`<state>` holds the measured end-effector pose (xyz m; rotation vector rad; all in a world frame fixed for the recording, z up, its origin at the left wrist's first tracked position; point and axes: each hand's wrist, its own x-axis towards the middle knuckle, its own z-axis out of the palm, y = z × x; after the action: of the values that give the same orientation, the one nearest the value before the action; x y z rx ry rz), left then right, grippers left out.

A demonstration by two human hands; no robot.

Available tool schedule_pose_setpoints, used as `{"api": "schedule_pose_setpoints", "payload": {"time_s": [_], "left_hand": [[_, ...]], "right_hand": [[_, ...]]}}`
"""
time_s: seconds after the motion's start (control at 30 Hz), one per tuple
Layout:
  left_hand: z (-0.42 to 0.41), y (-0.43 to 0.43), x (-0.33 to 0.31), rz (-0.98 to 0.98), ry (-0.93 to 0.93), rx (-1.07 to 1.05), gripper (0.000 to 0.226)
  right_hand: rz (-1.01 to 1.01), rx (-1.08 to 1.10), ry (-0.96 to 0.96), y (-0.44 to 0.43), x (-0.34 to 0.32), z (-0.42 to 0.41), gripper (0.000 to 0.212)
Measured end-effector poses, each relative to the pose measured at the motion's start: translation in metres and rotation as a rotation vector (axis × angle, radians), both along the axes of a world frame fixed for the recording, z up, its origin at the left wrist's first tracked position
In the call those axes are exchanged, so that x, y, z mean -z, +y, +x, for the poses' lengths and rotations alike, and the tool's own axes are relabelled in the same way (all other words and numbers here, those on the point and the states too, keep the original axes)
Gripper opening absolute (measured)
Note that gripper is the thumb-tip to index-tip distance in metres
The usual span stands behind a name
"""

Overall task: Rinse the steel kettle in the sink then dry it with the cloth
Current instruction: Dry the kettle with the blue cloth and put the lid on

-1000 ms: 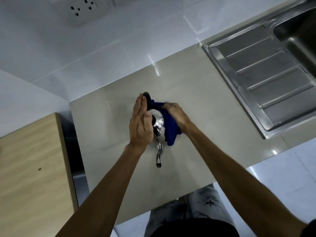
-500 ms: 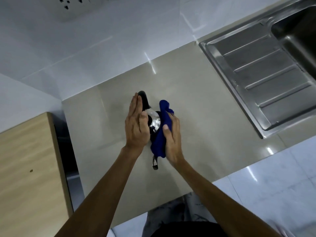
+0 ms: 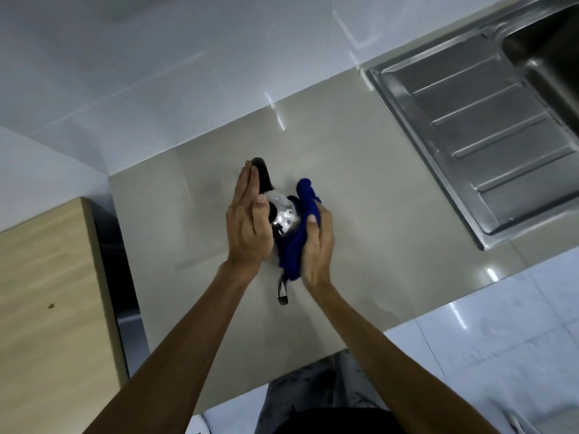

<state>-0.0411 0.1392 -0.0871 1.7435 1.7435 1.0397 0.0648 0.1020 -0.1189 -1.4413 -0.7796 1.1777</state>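
Observation:
The steel kettle (image 3: 283, 219) stands on the beige counter (image 3: 376, 220), its black handle (image 3: 263, 175) pointing away from me and its spout (image 3: 282, 292) towards me. My left hand (image 3: 247, 223) lies flat against the kettle's left side, fingers straight and together. My right hand (image 3: 318, 245) presses the blue cloth (image 3: 299, 236) onto the kettle's right side. The cloth's top end sticks up above my fingers. Most of the kettle's body is hidden between the two hands.
The steel sink (image 3: 548, 45) with its ribbed drainboard (image 3: 488, 145) is set into the counter at the right. A wooden cabinet top (image 3: 47, 302) lies at the left, across a dark gap. White tiled wall runs behind; white floor tiles show at the lower right.
My right hand has swung the blue cloth from the kettle's far right side round to its near right side, towards the spout. My left hand has kept its place on the kettle.

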Motion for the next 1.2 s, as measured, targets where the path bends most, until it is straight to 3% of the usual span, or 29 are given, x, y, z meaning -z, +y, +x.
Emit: {"api": "schedule_pose_setpoints", "payload": {"time_s": [0.1,0.23,0.3,0.43,0.57,0.63,0.8,0.97,1.2], "left_hand": [[0.0,0.0,-0.002,-0.029,0.002,-0.004,0.064],[0.0,0.003,-0.004,-0.044,-0.032,-0.044,0.064],[0.001,0.002,-0.004,-0.034,-0.017,-0.038,0.064],[-0.002,0.004,-0.002,-0.032,0.016,-0.019,0.064],[-0.001,0.003,-0.001,-0.018,-0.029,-0.027,0.065],[0.0,0.004,-0.001,-0.012,-0.023,-0.028,0.065],[0.0,0.002,-0.007,-0.033,0.019,-0.033,0.065],[-0.005,-0.002,-0.016,-0.088,0.062,-0.001,0.068],[-0.02,0.004,-0.026,-0.122,0.236,0.163,0.064]], "right_hand": [[0.195,-0.076,-0.105,0.003,-0.016,-0.01,0.033],[-0.081,-0.306,-0.003,0.068,0.01,0.031,0.042],[-0.084,-0.361,-0.023,0.066,0.0,0.03,0.042],[0.226,-0.301,-0.203,0.025,-0.015,0.006,0.035],[-0.153,-0.364,0.149,0.072,0.021,0.034,0.037],[-0.272,-0.376,0.118,0.079,0.041,0.042,0.031],[-0.229,-0.494,-0.138,0.084,0.036,0.048,0.029],[-0.219,-0.854,-0.688,0.096,-0.007,0.104,0.038],[-0.301,-0.812,-1.276,0.086,-0.022,0.243,0.043]]}}
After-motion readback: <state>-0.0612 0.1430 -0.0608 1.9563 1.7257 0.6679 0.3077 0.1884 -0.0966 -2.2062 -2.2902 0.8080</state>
